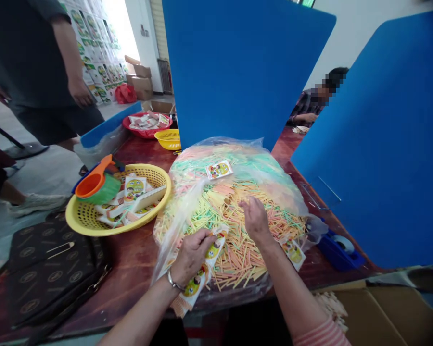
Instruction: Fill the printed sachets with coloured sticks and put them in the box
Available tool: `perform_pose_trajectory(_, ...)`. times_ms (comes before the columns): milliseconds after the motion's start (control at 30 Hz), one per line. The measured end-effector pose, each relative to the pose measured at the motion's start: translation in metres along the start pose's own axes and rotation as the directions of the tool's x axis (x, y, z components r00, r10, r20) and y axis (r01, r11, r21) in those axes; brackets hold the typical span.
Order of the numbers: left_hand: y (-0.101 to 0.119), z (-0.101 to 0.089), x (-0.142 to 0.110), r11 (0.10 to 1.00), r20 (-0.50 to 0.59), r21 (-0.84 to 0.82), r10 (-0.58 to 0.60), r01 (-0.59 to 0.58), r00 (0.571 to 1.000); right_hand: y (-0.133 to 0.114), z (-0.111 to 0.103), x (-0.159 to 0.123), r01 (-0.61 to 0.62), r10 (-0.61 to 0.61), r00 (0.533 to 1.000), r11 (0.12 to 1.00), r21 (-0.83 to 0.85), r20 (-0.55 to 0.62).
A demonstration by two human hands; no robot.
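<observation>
A big clear plastic bag [187, 202] lies open on the dark red table [130, 259], heaped with thin pastel sticks [234, 202]. My left hand [192, 254] is closed around a long printed packet [202, 274] at the pile's near edge. Reaching into the heap, my right hand [254, 218] has its fingers curled down among the sticks; what they pinch is hidden. One printed packet [219, 169] lies on top of the bag, another packet [293, 252] at its right edge.
A yellow basket [90, 223] at left holds packets and an orange and green scoop [95, 185]. Behind are a small yellow basket [169, 138] and a red basket [146, 126]. Blue partitions [245, 67] stand behind and right. A blue tape dispenser [337, 250], a standing person [43, 62].
</observation>
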State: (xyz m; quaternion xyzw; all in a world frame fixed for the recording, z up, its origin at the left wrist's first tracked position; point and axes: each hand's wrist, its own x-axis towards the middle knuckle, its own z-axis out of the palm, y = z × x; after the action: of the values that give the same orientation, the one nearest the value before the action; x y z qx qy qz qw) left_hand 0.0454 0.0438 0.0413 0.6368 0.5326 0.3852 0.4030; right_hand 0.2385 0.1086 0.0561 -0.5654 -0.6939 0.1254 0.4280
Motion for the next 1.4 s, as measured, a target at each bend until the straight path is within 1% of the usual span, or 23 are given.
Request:
perform_pose_trajectory(33, 0.000, 0.001, 0.001, 1.000, 0.041, -0.021, -0.002, 0.003, 0.999, -0.007, -0.001, -0.003, -0.037, 0.046, 0.998, 0.976, 0.216, -0.035)
perform_pose_trajectory(67, 0.000, 0.002, 0.001, 0.999, 0.080, -0.050, -0.007, 0.011, 0.997, -0.015, -0.002, -0.007, -0.068, 0.090, 0.995, 0.907, 0.415, -0.033)
perform_pose_trajectory(100, 0.000, 0.004, 0.001, 0.996, 0.112, -0.082, -0.017, 0.026, 0.994, -0.022, -0.002, -0.011, -0.090, 0.119, 0.993, 0.811, 0.578, -0.012)
perform_pose_trajectory(167, 0.000, 0.009, 0.000, 0.987, 0.159, -0.145, -0.043, 0.067, 0.986, -0.037, 0.000, -0.018, -0.113, 0.139, 0.990, 0.623, 0.774, 0.033)
perform_pose_trajectory(200, 0.000, 0.011, 0.000, 0.981, 0.175, -0.173, -0.052, 0.083, 0.983, -0.043, 0.002, -0.022, -0.121, 0.138, 0.989, 0.554, 0.824, 0.053)
perform_pose_trajectory(267, -0.001, 0.015, -0.001, 0.968, 0.196, -0.229, -0.054, 0.100, 0.979, -0.051, 0.006, -0.027, -0.129, 0.131, 0.988, 0.464, 0.877, 0.076)
perform_pose_trajectory(400, 0.001, 0.018, -0.001, 0.934, 0.219, -0.324, -0.079, 0.149, 0.972, -0.054, 0.012, -0.036, -0.148, 0.136, 0.985, 0.339, 0.929, 0.107)
perform_pose_trajectory(500, 0.003, 0.016, -0.001, 0.920, 0.220, -0.346, -0.110, 0.183, 0.969, -0.052, 0.015, -0.041, -0.201, 0.151, 0.975, 0.280, 0.938, 0.164)
perform_pose_trajectory(600, 0.006, 0.014, -0.001, 0.916, 0.213, -0.357, -0.111, 0.183, 0.971, -0.049, 0.016, -0.045, -0.275, 0.115, 0.961, 0.299, 0.914, 0.252)
perform_pose_trajectory(700, 0.009, 0.012, 0.000, 0.926, 0.179, -0.354, -0.071, 0.131, 0.981, -0.048, 0.015, -0.045, -0.337, 0.048, 0.939, 0.305, 0.891, 0.340)
perform_pose_trajectory(767, 0.010, 0.013, 0.002, 0.925, 0.163, -0.363, -0.055, 0.112, 0.985, -0.047, 0.014, -0.043, -0.352, 0.037, 0.934, 0.275, 0.895, 0.356)
perform_pose_trajectory(833, 0.011, 0.014, 0.005, 0.913, 0.163, -0.394, -0.047, 0.109, 0.985, -0.047, 0.012, -0.039, -0.323, 0.036, 0.944, 0.296, 0.899, 0.328)
perform_pose_trajectory(867, 0.010, 0.014, 0.007, 0.906, 0.166, -0.410, -0.040, 0.106, 0.985, -0.046, 0.011, -0.037, -0.298, 0.026, 0.951, 0.347, 0.889, 0.308)
perform_pose_trajectory(900, 0.010, 0.014, 0.009, 0.901, 0.163, -0.422, -0.030, 0.097, 0.986, -0.045, 0.010, -0.035, -0.271, 0.002, 0.954, 0.428, 0.862, 0.299)
perform_pose_trajectory(967, 0.008, 0.015, 0.013, 0.906, 0.139, -0.419, -0.006, 0.064, 0.990, -0.042, 0.007, -0.032, -0.202, -0.079, 0.944, 0.631, 0.749, 0.321)
perform_pose_trajectory(1000, 0.008, 0.015, 0.015, 0.911, 0.127, -0.409, 0.005, 0.048, 0.992, -0.040, 0.005, -0.031, -0.159, -0.116, 0.933, 0.715, 0.681, 0.341)
perform_pose_trajectory(1033, 0.007, 0.015, 0.016, 0.915, 0.123, -0.401, 0.011, 0.039, 0.992, -0.039, 0.004, -0.031, -0.121, -0.140, 0.928, 0.765, 0.632, 0.347)
perform_pose_trajectory(1067, 0.007, 0.015, 0.018, 0.915, 0.124, -0.402, 0.014, 0.038, 0.992, -0.037, 0.003, -0.033, -0.100, -0.141, 0.932, 0.783, 0.614, 0.333)
perform_pose_trajectory(1133, 0.008, 0.017, 0.019, 0.900, 0.121, -0.434, 0.007, 0.047, 0.993, -0.036, 0.002, -0.038, -0.117, -0.071, 0.962, 0.764, 0.635, 0.263)
perform_pose_trajectory(1200, 0.011, 0.022, 0.018, 0.880, 0.090, -0.472, -0.002, 0.045, 0.996, -0.037, 0.003, -0.048, -0.179, 0.038, 0.973, 0.754, 0.632, 0.230)
perform_pose_trajectory(1300, 0.018, 0.031, 0.011, 0.874, 0.075, -0.485, -0.003, 0.039, 0.997, -0.037, 0.002, -0.064, -0.268, 0.157, 0.959, 0.768, 0.582, 0.235)
perform_pose_trajectory(1367, 0.020, 0.033, 0.000, 0.895, 0.098, -0.443, -0.005, 0.048, 0.995, -0.028, -0.009, -0.073, -0.318, 0.235, 0.948, 0.734, 0.601, 0.214)
perform_pose_trajectory(1400, 0.019, 0.031, -0.006, 0.916, 0.103, -0.398, -0.011, 0.051, 0.995, -0.020, -0.018, -0.077, -0.339, 0.278, 0.940, 0.714, 0.612, 0.197)
